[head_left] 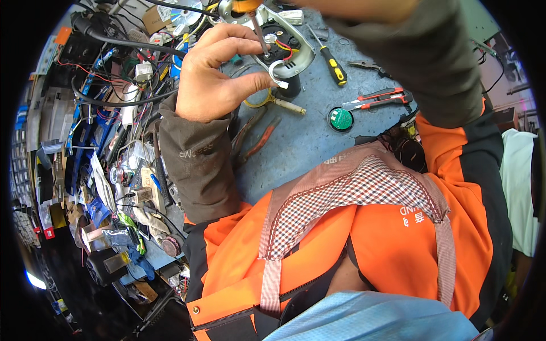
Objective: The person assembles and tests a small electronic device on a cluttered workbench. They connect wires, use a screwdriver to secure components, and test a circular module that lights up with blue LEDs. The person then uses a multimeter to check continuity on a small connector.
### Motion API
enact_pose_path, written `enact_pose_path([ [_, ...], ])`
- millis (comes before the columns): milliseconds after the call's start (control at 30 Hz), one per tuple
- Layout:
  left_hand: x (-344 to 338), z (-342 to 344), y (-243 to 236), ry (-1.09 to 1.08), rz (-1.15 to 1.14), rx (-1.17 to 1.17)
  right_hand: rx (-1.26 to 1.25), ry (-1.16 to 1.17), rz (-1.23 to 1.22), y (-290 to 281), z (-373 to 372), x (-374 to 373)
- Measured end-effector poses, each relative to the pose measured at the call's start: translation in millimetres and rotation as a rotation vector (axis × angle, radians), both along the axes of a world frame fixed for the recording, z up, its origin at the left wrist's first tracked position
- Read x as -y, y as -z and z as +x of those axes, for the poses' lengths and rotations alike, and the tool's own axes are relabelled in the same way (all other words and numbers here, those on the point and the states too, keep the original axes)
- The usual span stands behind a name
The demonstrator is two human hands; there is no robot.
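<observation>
My left hand (210, 74) is closed on a grey appliance housing (298, 54) with red and yellow wires, its fingers beside an upright screwdriver shaft (259, 37). That tool’s orange handle (245, 5) reaches past the top edge, its tip down in the housing. A white connector (281, 83) hangs near my thumb. My right hand (364, 8) is mostly cut off at the top; its fingers are hidden, so its grip is unclear. Right of the housing lies a yellow-and-black screwdriver (334, 67).
On the blue bench (301, 148) lie a green-topped round item (340, 119), a red-and-black tool (381, 99), dark pliers (364, 65), red-handled pliers (263, 139) and a pale-handled tool (290, 107). Dense clutter of cables, tools and parts (125, 170) fills the left.
</observation>
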State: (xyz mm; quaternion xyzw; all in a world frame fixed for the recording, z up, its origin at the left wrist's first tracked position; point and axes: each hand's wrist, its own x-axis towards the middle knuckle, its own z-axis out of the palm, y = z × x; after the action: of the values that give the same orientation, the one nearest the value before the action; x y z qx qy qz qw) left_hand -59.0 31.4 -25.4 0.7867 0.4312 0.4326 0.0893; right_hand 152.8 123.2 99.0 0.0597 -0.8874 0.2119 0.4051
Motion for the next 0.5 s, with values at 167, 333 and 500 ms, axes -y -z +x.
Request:
enact_pose_path([
  [167, -11.6, 5.3, -4.3, 0.085, 0.028, -0.010, -0.442, 0.102, 0.466, 15.7, -24.8, -28.3],
  [333, -0.5, 1.8, -2.9, 0.015, 0.024, -0.027, -0.215, 0.114, 0.196, 11.3, -17.3, -2.5],
  [500, -9.8, 5.2, -1.6, 0.056, 0.022, 0.051, 0.112, 0.072, -0.014, -20.1, 12.5, 18.7],
])
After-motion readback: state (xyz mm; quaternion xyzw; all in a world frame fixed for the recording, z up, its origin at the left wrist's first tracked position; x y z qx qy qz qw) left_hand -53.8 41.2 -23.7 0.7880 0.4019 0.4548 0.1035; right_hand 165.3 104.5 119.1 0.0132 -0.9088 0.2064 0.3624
